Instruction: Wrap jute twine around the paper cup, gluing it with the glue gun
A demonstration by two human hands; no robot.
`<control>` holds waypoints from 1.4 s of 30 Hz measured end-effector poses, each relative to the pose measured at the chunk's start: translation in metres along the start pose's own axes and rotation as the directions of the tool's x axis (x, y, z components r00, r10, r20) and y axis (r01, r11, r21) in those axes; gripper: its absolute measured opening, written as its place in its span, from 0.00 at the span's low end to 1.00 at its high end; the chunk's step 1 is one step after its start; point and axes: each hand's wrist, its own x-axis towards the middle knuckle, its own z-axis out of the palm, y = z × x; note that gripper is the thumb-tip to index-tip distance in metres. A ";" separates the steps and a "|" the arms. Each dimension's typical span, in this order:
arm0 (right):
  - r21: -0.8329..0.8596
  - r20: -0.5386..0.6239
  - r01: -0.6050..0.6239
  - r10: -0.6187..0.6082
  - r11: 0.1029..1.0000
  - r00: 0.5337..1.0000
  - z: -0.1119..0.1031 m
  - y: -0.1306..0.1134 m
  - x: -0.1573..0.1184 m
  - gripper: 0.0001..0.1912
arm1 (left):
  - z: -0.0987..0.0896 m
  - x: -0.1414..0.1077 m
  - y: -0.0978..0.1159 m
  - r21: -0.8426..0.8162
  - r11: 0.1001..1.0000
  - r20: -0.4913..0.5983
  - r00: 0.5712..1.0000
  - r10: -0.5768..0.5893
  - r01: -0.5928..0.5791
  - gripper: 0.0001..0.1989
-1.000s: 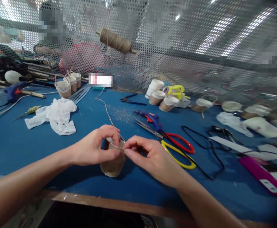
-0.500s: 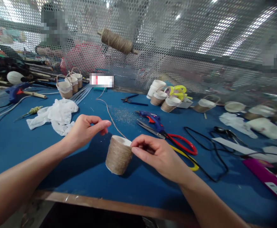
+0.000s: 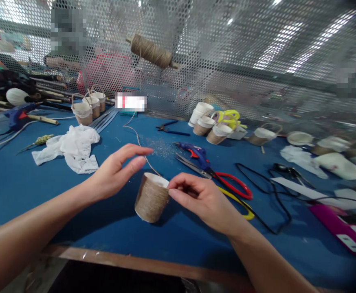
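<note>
A white cup wrapped in brown twine (image 3: 152, 199) is at the front middle, slightly tilted. My right hand (image 3: 196, 197) pinches its right rim between thumb and fingers. Just up and left of the cup, my left hand (image 3: 119, 169) is apart from it, thumb and fingers spread with nothing between them. A loose strand of twine (image 3: 137, 136) runs from the back of the blue table (image 3: 110, 228) down to the cup's far rim. Above hangs a spool of twine (image 3: 151, 51) at the mesh.
Right of the cup lie a blue glue gun (image 3: 194, 154), scissors (image 3: 234, 185) and a black cable. Pliers (image 3: 173, 129) and several small cups stand behind. White cloth (image 3: 71, 148) lies left; a purple power strip (image 3: 338, 230) lies far right.
My left hand has moved right toward the strand and its thumb and fingers have opened. The cup has turned slightly; my right hand keeps its pinch at the rim.
</note>
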 end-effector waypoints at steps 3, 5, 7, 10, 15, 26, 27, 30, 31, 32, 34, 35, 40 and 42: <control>-0.003 0.012 -0.009 0.009 1.000 1.000 0.001 -0.002 0.000 0.04 | 0.001 0.003 -0.002 -0.127 0.982 -0.186 0.969 -0.160 0.138 0.15; -0.008 0.023 -0.010 0.011 1.000 1.000 0.001 -0.002 0.000 0.04 | 0.002 0.005 -0.003 -0.194 0.965 -0.201 0.955 -0.217 0.178 0.12; -0.017 0.024 -0.007 0.008 1.000 1.000 0.001 -0.003 -0.001 0.04 | 0.003 0.005 -0.005 -0.221 0.951 -0.189 0.947 -0.258 0.215 0.07; -0.025 0.022 -0.003 0.003 1.000 1.000 0.000 -0.002 -0.002 0.04 | 0.002 0.004 -0.008 -0.233 0.943 -0.190 0.940 -0.285 0.238 0.09; -0.024 0.023 -0.002 0.002 1.000 1.000 -0.001 -0.002 -0.003 0.05 | -0.001 0.003 -0.002 -0.060 0.969 -0.096 0.965 -0.243 0.238 0.22; -0.107 0.005 0.065 -0.065 0.992 0.998 0.005 -0.020 0.003 0.05 | 0.016 -0.003 0.025 0.259 0.949 0.259 0.959 0.112 -0.181 0.02; -0.120 0.004 0.068 -0.068 0.990 0.998 0.006 -0.021 0.003 0.05 | 0.017 -0.002 0.025 0.280 0.945 0.265 0.960 0.092 -0.168 0.02; -0.182 0.013 0.071 -0.070 0.981 0.997 0.007 -0.022 0.004 0.05 | 0.016 0.000 0.026 0.297 0.946 0.293 0.955 0.043 -0.134 0.03; -0.206 0.021 0.074 -0.071 0.976 0.997 0.006 -0.022 0.004 0.05 | 0.016 0.001 0.026 0.288 0.949 0.304 0.952 0.035 -0.126 0.03; -0.229 0.026 0.078 -0.074 0.970 0.997 0.006 -0.022 0.004 0.06 | 0.015 0.002 0.027 0.276 0.953 0.315 0.949 0.031 -0.123 0.04; -0.278 0.025 0.090 -0.086 0.956 0.996 0.004 -0.023 0.004 0.05 | 0.013 0.003 0.027 0.247 0.963 0.333 0.942 0.023 -0.111 0.05; -0.301 0.028 0.098 -0.094 0.948 0.995 0.003 -0.023 0.004 0.05 | 0.011 0.004 0.026 0.225 0.970 0.338 0.941 0.014 -0.095 0.05; -0.451 0.008 0.118 -0.128 0.885 0.992 -0.013 -0.027 0.006 0.09 | 0.004 0.005 0.023 0.033 0.998 0.370 0.927 -0.068 0.060 0.04; -0.486 -0.015 0.144 -0.172 0.862 0.985 -0.020 -0.030 0.011 0.07 | 0.004 0.005 0.021 -0.059 0.990 0.403 0.910 -0.094 0.128 0.04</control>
